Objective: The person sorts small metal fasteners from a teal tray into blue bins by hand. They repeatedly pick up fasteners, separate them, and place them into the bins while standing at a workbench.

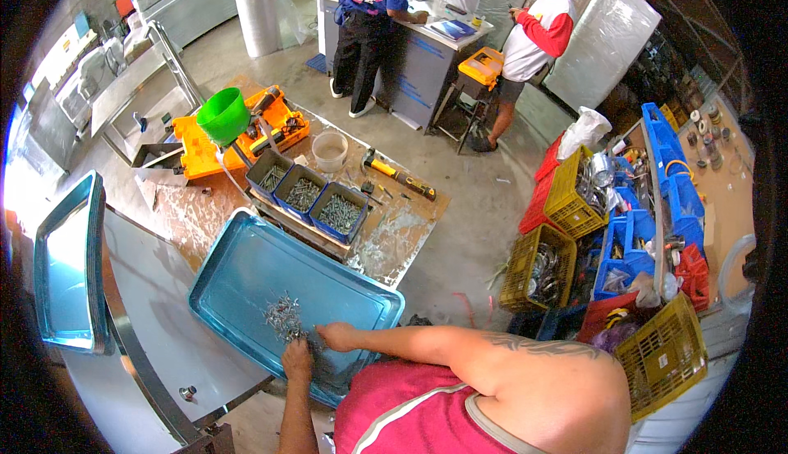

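A large blue metal tray (238, 261) lies in front of me, one end at the worktable. On its floor is a small heap of silvery hardware (283, 316), which looks like screws; single pieces are too small to tell. My left hand (297, 359) is at the heap's near edge, fingers drawn together. Just right of it, my right hand (338, 337) is low over the tray with fingers bent in a pinch. Whatever either hand holds is too small to make out.
Beyond the tray, a scuffed worktable (402, 245) bears bins of screws (338, 212), a hammer (398, 176), a clear tub (330, 150), a green bowl (222, 117) and an orange tool case (197, 154). Stacked blue trays (70, 265) stand left, yellow crates (538, 269) right. Several people stand behind.
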